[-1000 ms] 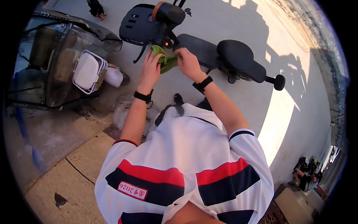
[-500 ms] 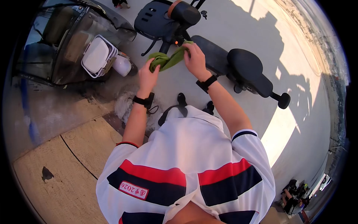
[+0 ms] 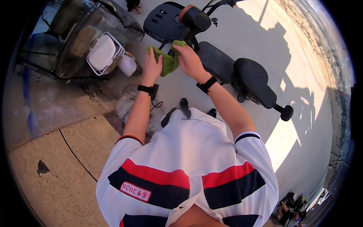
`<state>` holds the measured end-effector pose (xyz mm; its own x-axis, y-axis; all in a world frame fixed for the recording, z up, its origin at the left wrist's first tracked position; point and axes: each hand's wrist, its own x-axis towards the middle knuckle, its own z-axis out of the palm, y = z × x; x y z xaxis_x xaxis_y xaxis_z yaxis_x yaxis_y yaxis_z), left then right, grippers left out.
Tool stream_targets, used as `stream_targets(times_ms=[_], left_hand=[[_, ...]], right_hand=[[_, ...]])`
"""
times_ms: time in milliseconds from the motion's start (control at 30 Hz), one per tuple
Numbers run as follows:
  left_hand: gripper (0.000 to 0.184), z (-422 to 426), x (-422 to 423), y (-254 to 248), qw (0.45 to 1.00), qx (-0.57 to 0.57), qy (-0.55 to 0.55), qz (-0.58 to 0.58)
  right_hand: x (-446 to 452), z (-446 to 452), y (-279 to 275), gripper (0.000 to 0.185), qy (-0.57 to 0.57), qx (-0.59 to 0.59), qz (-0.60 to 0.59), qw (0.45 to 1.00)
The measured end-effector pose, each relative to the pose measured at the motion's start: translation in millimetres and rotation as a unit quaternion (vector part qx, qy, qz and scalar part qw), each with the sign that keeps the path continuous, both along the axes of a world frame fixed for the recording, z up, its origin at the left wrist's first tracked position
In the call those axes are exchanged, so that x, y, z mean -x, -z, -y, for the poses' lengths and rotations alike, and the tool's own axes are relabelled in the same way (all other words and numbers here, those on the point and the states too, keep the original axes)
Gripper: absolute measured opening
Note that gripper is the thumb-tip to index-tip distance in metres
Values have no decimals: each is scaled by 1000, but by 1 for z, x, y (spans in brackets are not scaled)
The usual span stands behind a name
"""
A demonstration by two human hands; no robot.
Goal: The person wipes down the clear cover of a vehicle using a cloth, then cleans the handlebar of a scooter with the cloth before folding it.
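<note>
A green cloth (image 3: 169, 66) hangs in a loose U shape between my two hands, in front of the black scooter's handlebar area. My left hand (image 3: 152, 67) pinches its left end, and my right hand (image 3: 190, 62) has hold of the right end. Behind the cloth, part of the scooter's handlebar shows. The scooter's black basket (image 3: 163, 22) and dark headlamp housing (image 3: 196, 19) are just beyond my hands, and its long seat (image 3: 214, 60) runs off to the right.
At the left stands a covered vehicle (image 3: 72, 41) with a white basket seat (image 3: 102, 55) near it. A round black rear seat (image 3: 250, 73) is at the right. Part of another person (image 3: 133, 5) shows at the top; people (image 3: 290, 208) are at the lower right.
The cloth was bunched, then pulled out sideways, and now sags between my hands, which have come closer together. The scooter and the vehicle have shifted rightward in view.
</note>
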<state>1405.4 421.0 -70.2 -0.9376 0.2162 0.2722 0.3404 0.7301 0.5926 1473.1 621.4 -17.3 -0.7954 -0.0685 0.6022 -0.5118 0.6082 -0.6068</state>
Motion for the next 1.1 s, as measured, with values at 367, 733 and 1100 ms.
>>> stream_targets(times_ms=[367,733,1100], left_hand=[[56,-8,2,2,980,48,168,-91],[48,-12,-37,-22,982,-143,120,20],[39,-16,-65,-69,984,-162,71,37]], right_hand=[[21,3,13,57,2,-21,57,998],[30,4,12,55,42,-16,86,995],[54,-9,11,47,24,9,114,993]])
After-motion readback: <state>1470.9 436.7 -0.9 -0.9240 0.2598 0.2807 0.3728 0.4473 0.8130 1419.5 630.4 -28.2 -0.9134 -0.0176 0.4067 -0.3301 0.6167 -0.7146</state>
